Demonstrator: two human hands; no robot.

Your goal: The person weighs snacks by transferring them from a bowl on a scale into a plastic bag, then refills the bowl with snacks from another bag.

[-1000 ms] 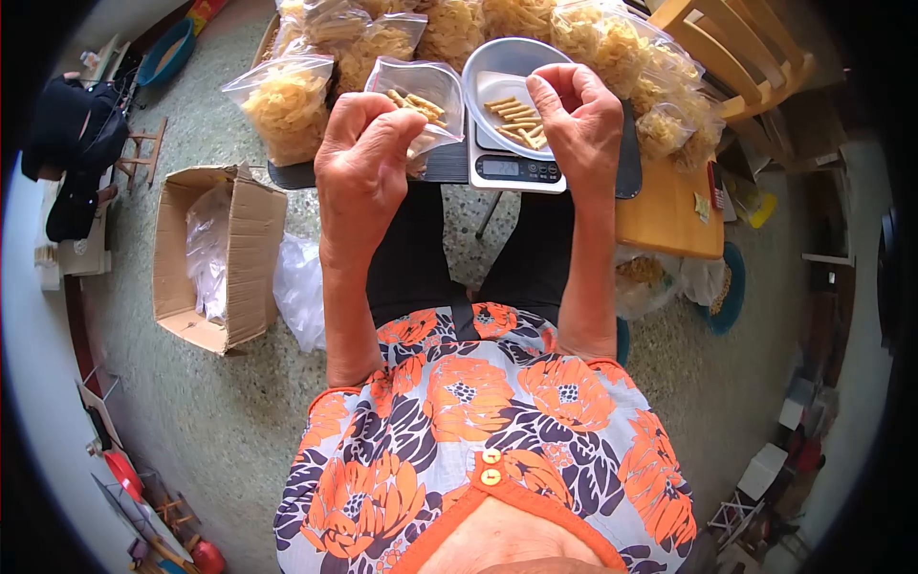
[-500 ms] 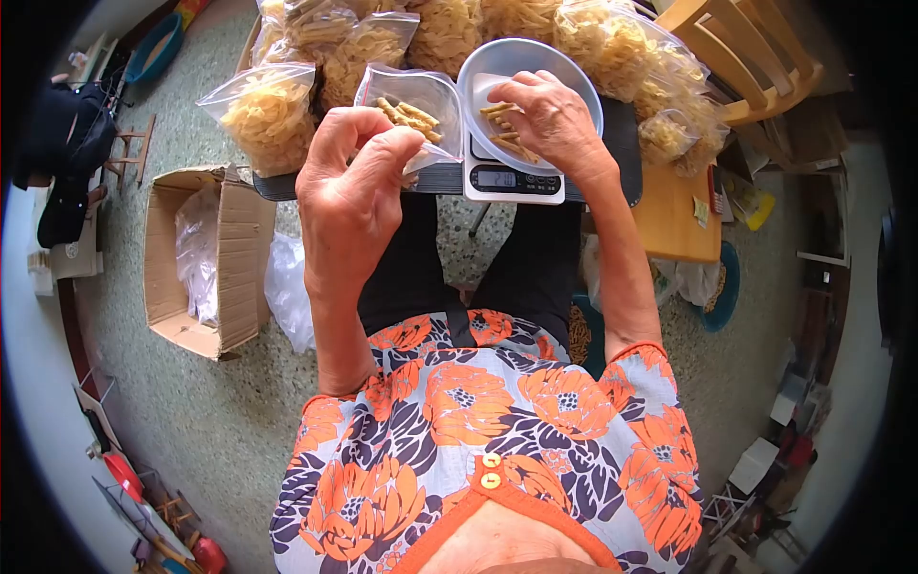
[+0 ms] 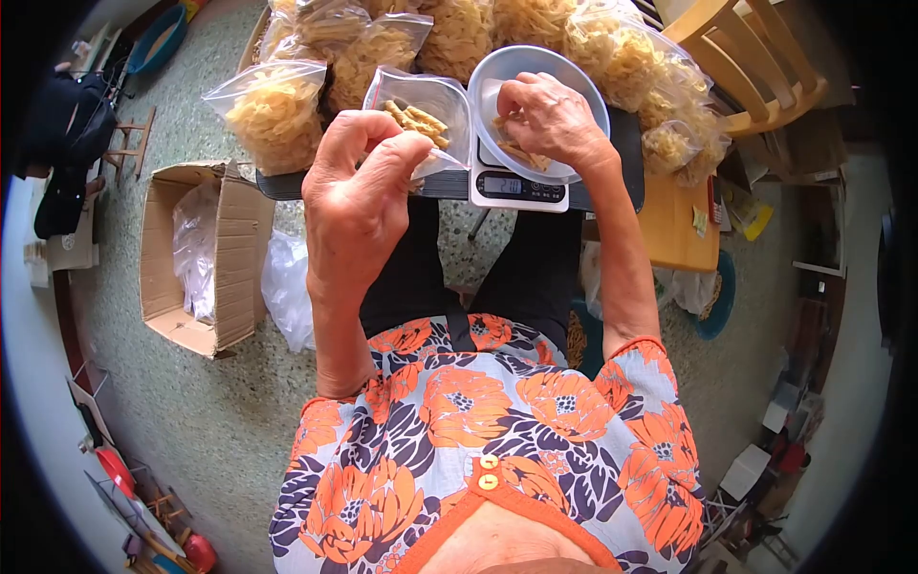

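Note:
My left hand point(image 3: 359, 196) pinches the edge of a clear zip bag point(image 3: 449, 100), which holds several short brown dried sticks point(image 3: 417, 122). My right hand point(image 3: 553, 120) reaches into a pale plastic bowl point(image 3: 598, 100), its fingers curled down around brown sticks; the fingertips are partly hidden. More brown sticks point(image 3: 524, 156) lie in the bowl under the hand. Beneath the bowl is a white digital kitchen scale point(image 3: 519, 194) with a lit display. The bag lies just left of the bowl on a dark board point(image 3: 440, 184).
Filled bags of pale dried strips point(image 3: 277, 110) crowd the back of the board. A wooden chair point(image 3: 755, 72) stands at the right. Left on the floor are a cardboard box point(image 3: 239, 253) and a white plastic bag point(image 3: 287, 287). Teal basins point(image 3: 722, 297) stand at the lower right.
My right hand's fingers have drawn in and curled more over the sticks in the bowl. My left hand keeps its pinch on the bag. The view has shifted slightly.

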